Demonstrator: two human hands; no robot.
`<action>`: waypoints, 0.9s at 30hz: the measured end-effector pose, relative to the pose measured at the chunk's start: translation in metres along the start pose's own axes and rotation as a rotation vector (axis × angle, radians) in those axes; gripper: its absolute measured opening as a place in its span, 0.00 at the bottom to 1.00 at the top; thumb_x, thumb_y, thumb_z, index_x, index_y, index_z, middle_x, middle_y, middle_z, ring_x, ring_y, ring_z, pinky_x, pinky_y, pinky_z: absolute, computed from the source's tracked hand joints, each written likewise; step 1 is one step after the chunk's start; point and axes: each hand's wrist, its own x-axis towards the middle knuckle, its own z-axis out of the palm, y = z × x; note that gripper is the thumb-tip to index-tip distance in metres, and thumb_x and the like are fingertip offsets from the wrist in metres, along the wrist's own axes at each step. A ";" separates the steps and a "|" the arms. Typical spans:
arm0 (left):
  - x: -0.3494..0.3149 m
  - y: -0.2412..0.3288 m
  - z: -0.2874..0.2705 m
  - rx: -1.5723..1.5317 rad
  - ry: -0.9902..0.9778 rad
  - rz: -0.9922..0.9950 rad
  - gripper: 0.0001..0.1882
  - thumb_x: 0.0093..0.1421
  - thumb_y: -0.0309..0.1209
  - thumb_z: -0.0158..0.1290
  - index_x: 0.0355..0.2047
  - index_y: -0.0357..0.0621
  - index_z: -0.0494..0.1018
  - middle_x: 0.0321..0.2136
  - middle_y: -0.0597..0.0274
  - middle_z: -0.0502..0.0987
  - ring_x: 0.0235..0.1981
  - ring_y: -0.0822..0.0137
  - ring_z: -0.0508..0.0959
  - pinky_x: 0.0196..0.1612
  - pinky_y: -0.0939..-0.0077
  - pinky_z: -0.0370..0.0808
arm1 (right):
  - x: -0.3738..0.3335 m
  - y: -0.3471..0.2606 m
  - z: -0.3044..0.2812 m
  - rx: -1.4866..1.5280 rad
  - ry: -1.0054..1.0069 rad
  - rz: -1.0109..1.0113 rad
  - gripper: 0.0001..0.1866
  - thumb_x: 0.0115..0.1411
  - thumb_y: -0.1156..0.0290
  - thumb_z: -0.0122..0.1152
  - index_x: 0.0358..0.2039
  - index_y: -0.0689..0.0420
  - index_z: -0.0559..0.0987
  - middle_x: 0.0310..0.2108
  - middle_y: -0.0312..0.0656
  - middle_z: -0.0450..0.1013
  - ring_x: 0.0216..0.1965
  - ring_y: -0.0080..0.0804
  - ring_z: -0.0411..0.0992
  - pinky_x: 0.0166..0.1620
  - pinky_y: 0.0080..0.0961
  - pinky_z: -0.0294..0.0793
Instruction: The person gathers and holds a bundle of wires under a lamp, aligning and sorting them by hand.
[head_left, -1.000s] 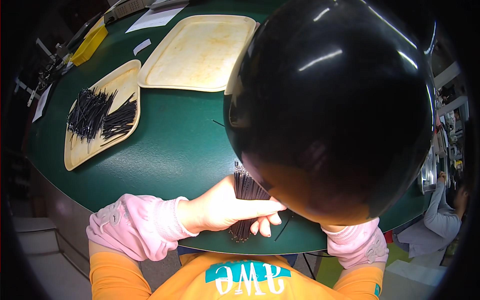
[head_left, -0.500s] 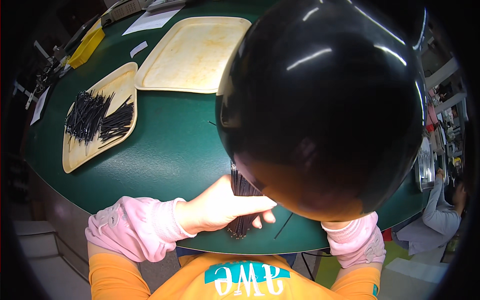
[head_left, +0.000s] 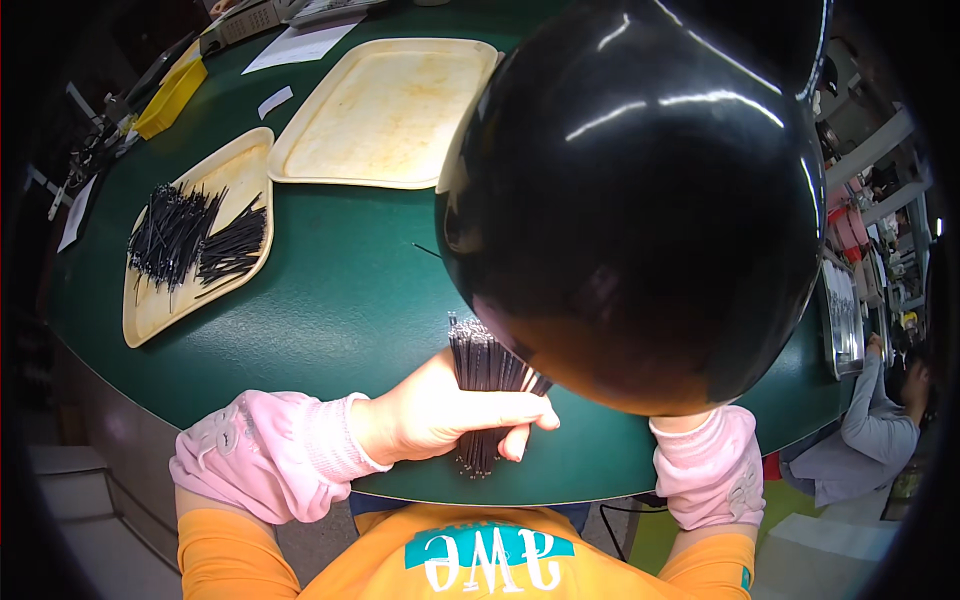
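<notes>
My left hand [head_left: 425, 408] is closed round an upright bundle of thin black wires [head_left: 484, 362] with silvery tips, close to the table's front edge. The wire ends poke out above and below my fingers, and some lean right toward a glossy black dome [head_left: 640, 240]. That dome hides my right hand; only the wrist [head_left: 682, 423] shows under its lower rim, so its fingers cannot be seen. Further left, a cream tray [head_left: 150, 318] holds more of these black wires [head_left: 178, 232] in two heaps.
A larger cream tray [head_left: 375, 115] lies at the back of the green table [head_left: 340, 270]. One stray wire [head_left: 425, 249] sticks out beside the dome. At far left is a yellow bin [head_left: 172, 98]. Another person [head_left: 865, 430] works at far right by a metal tray [head_left: 843, 318].
More of the bundle's upper ends now shows beside the dome. The single wire lying right of my left hand is no longer visible. My right wrist has moved slightly up, away from me.
</notes>
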 end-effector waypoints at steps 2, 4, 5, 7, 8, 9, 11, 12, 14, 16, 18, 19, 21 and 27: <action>0.000 -0.003 -0.003 -0.015 -0.006 0.018 0.08 0.51 0.27 0.51 0.27 0.33 0.70 0.17 0.62 0.71 0.18 0.75 0.71 0.23 0.84 0.69 | -0.005 0.003 0.000 0.013 -0.001 0.021 0.04 0.54 0.77 0.49 0.26 0.64 0.70 0.18 0.38 0.67 0.16 0.21 0.61 0.19 0.13 0.58; 0.000 -0.003 -0.005 -0.017 -0.013 0.023 0.08 0.51 0.27 0.50 0.29 0.33 0.70 0.18 0.60 0.71 0.18 0.75 0.71 0.23 0.84 0.69 | -0.007 0.003 -0.001 0.013 -0.005 0.031 0.04 0.54 0.77 0.49 0.26 0.64 0.70 0.18 0.38 0.67 0.16 0.21 0.61 0.19 0.13 0.58; -0.001 -0.002 -0.002 -0.019 -0.008 0.024 0.08 0.51 0.27 0.50 0.29 0.33 0.70 0.18 0.60 0.71 0.18 0.75 0.71 0.23 0.84 0.69 | -0.007 0.004 -0.002 0.015 -0.010 0.037 0.04 0.54 0.77 0.49 0.26 0.64 0.70 0.18 0.38 0.67 0.16 0.21 0.61 0.19 0.13 0.58; -0.002 0.003 0.005 -0.072 0.087 0.009 0.08 0.51 0.27 0.50 0.29 0.34 0.70 0.18 0.60 0.72 0.18 0.74 0.71 0.23 0.84 0.69 | -0.008 0.003 -0.003 0.010 -0.018 0.062 0.04 0.54 0.77 0.49 0.26 0.64 0.70 0.18 0.38 0.66 0.16 0.21 0.61 0.19 0.13 0.58; -0.002 0.003 0.000 -0.049 0.040 -0.016 0.07 0.51 0.27 0.50 0.28 0.36 0.70 0.17 0.60 0.72 0.18 0.74 0.71 0.23 0.84 0.69 | -0.009 0.003 -0.002 0.002 -0.026 0.078 0.04 0.54 0.77 0.49 0.26 0.64 0.70 0.18 0.38 0.66 0.16 0.21 0.61 0.19 0.13 0.58; 0.000 -0.001 -0.003 -0.050 0.038 -0.015 0.07 0.51 0.27 0.50 0.28 0.36 0.70 0.17 0.60 0.72 0.18 0.74 0.71 0.23 0.84 0.69 | -0.011 0.002 -0.001 -0.009 -0.039 0.099 0.04 0.54 0.77 0.49 0.26 0.64 0.70 0.18 0.38 0.66 0.16 0.21 0.61 0.19 0.14 0.58; 0.002 -0.008 -0.007 -0.071 0.058 -0.018 0.06 0.51 0.27 0.51 0.26 0.37 0.70 0.17 0.60 0.72 0.18 0.74 0.71 0.23 0.82 0.70 | -0.012 0.004 -0.001 -0.017 -0.063 0.142 0.04 0.54 0.77 0.49 0.26 0.64 0.70 0.18 0.38 0.66 0.16 0.21 0.61 0.19 0.14 0.58; 0.002 -0.008 -0.007 -0.071 0.062 -0.018 0.06 0.51 0.27 0.51 0.26 0.37 0.70 0.17 0.60 0.72 0.18 0.74 0.71 0.23 0.82 0.70 | -0.013 0.004 -0.001 -0.023 -0.072 0.158 0.04 0.54 0.77 0.49 0.26 0.64 0.70 0.17 0.38 0.66 0.16 0.21 0.61 0.19 0.14 0.58; 0.001 -0.007 -0.005 -0.126 0.029 0.004 0.06 0.51 0.27 0.51 0.23 0.37 0.69 0.17 0.60 0.72 0.18 0.73 0.71 0.23 0.81 0.70 | -0.014 0.003 0.000 -0.029 -0.073 0.172 0.04 0.54 0.76 0.49 0.26 0.64 0.70 0.17 0.38 0.66 0.16 0.21 0.61 0.19 0.14 0.58; 0.000 -0.004 -0.002 -0.125 0.041 0.008 0.06 0.51 0.27 0.51 0.22 0.37 0.69 0.16 0.60 0.71 0.18 0.73 0.71 0.23 0.81 0.70 | -0.013 0.003 -0.001 -0.023 -0.065 0.157 0.04 0.54 0.76 0.48 0.26 0.64 0.70 0.17 0.38 0.66 0.16 0.21 0.61 0.19 0.14 0.58; 0.001 -0.005 -0.003 -0.125 0.056 0.013 0.06 0.51 0.27 0.51 0.21 0.37 0.69 0.16 0.60 0.71 0.17 0.73 0.71 0.23 0.80 0.70 | -0.013 0.003 -0.003 -0.010 -0.052 0.146 0.04 0.54 0.76 0.48 0.26 0.64 0.70 0.17 0.38 0.66 0.16 0.21 0.61 0.19 0.14 0.58; 0.002 -0.008 -0.006 -0.167 0.053 -0.027 0.06 0.50 0.26 0.51 0.22 0.36 0.69 0.16 0.60 0.71 0.17 0.72 0.71 0.23 0.80 0.70 | -0.014 0.004 -0.003 -0.005 -0.047 0.142 0.04 0.54 0.76 0.48 0.26 0.64 0.70 0.17 0.38 0.66 0.16 0.21 0.61 0.19 0.14 0.58; 0.001 -0.009 -0.009 -0.209 0.052 -0.065 0.05 0.50 0.26 0.51 0.23 0.36 0.69 0.16 0.60 0.71 0.17 0.72 0.72 0.23 0.80 0.70 | -0.014 0.004 -0.003 0.002 -0.047 0.136 0.04 0.54 0.76 0.48 0.26 0.64 0.70 0.17 0.38 0.66 0.16 0.21 0.61 0.19 0.14 0.58; 0.001 -0.008 -0.007 -0.192 0.066 -0.149 0.05 0.49 0.25 0.52 0.24 0.35 0.71 0.19 0.58 0.72 0.21 0.70 0.74 0.26 0.79 0.73 | -0.015 0.003 -0.006 0.011 -0.024 0.102 0.04 0.54 0.76 0.48 0.26 0.64 0.70 0.17 0.38 0.66 0.16 0.21 0.61 0.19 0.14 0.58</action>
